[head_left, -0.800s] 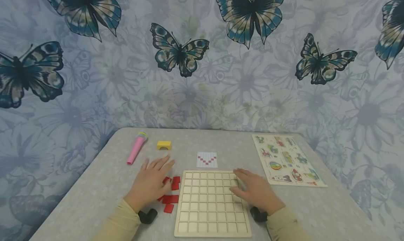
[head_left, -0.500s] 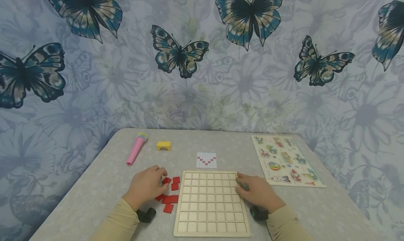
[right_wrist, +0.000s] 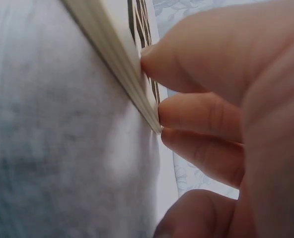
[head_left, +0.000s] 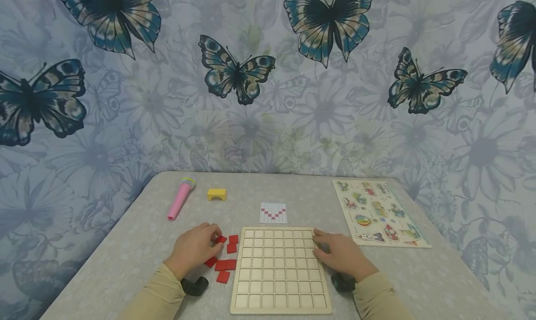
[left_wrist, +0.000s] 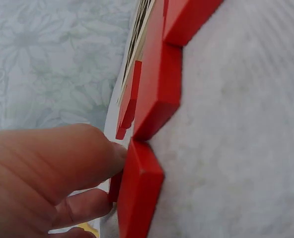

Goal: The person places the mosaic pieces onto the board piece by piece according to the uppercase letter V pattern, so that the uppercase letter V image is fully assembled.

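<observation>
While my left hand (head_left: 193,248) pinches one red tile (head_left: 221,239) between thumb and fingers, the other red tiles (head_left: 220,265) lie near it on the bench (head_left: 307,199), beside the wooden board (head_left: 280,269), whose right edge my right hand (head_left: 345,256) touches, thumb and fingers apart

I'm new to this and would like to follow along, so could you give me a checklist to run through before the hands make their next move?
1. Left hand has thumb and finger at a red tile: ok.
2. That grip is firm enough to lift: cannot tell.
3. Right hand touches the right edge of the grid board: ok.
4. Red tiles placed in the grid: not ok, none shows there.
5. Pattern card lies face up, uncovered, beyond the board: ok.
6. Yellow block is apart from both hands: ok.
</observation>
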A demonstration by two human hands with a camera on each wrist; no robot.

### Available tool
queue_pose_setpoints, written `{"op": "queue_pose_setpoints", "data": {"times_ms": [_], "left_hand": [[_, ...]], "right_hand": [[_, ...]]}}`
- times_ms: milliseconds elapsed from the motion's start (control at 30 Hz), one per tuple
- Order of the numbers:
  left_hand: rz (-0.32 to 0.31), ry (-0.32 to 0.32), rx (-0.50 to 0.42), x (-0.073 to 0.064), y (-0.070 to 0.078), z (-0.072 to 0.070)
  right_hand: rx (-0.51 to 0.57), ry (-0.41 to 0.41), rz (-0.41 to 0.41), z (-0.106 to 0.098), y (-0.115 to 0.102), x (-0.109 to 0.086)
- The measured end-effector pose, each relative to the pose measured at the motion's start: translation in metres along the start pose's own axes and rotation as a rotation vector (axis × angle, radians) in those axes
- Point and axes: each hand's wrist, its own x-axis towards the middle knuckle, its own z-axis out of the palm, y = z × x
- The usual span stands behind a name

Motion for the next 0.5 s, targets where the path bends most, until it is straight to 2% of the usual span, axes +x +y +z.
{"op": "queue_pose_setpoints", "data": {"times_ms": [233, 500], "left_hand": [[-0.025, 0.012, -0.031, 0.0016, -0.0010, 0.0020], [-0.010, 0.081, -0.087, 0.0002, 0.0051, -0.0001]], "right_hand": [[-0.002, 0.001, 0.005, 0.0003, -0.0011, 0.0000], [-0.012, 0.005, 0.014, 0.0016, -0.0003, -0.0002]]}}
